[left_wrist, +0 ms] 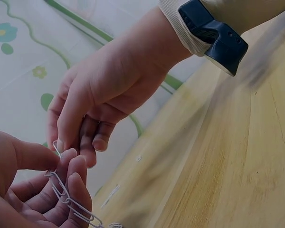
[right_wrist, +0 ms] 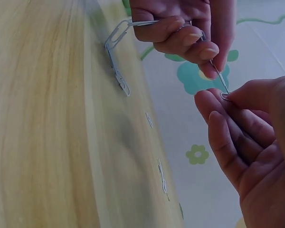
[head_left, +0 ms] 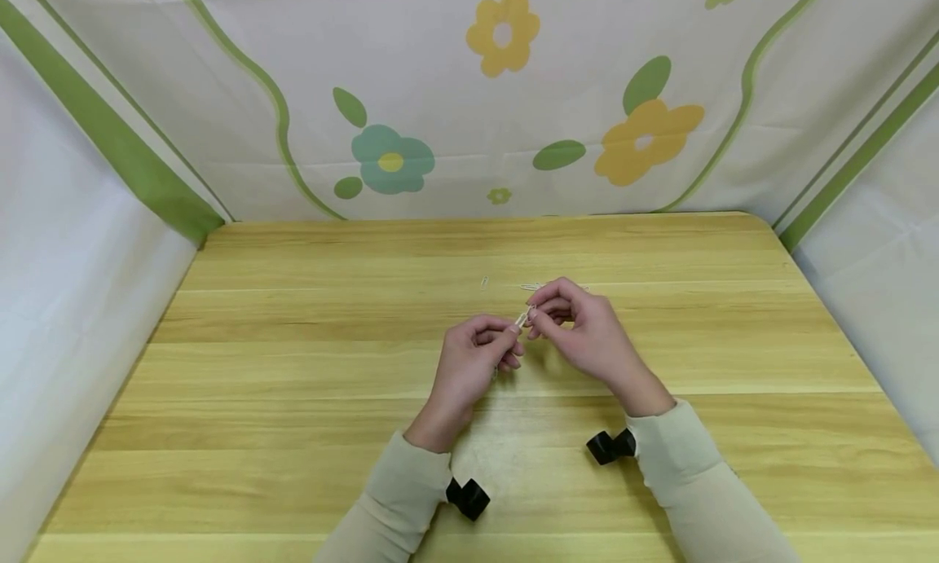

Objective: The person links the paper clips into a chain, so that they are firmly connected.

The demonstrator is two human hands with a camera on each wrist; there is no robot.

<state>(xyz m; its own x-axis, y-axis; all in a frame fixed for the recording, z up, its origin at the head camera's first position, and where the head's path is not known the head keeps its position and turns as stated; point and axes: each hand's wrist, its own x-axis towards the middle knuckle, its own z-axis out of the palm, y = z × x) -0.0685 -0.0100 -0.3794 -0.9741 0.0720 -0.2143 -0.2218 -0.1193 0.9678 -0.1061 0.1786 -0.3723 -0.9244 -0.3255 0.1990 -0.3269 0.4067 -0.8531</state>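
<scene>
My left hand (head_left: 473, 359) pinches a white paper clip (head_left: 522, 318) between thumb and fingers, above the middle of the table. From that hand hangs a chain of linked paper clips (right_wrist: 116, 35), which crosses the fingers in the left wrist view and trails down to the table in the right wrist view. My right hand (head_left: 583, 327) pinches a small looped clip end (right_wrist: 224, 96) between thumb and forefinger. It faces the left hand, with the fingertips of both close together. The exact link between the held clips is too small to make out.
One loose paper clip (head_left: 484, 282) lies on the wooden table (head_left: 293, 367) beyond the hands. More loose paper clips (head_left: 530, 287) lie behind the right hand, partly hidden by it. A flower-patterned white curtain (head_left: 440, 82) stands along the table's back edge and sides.
</scene>
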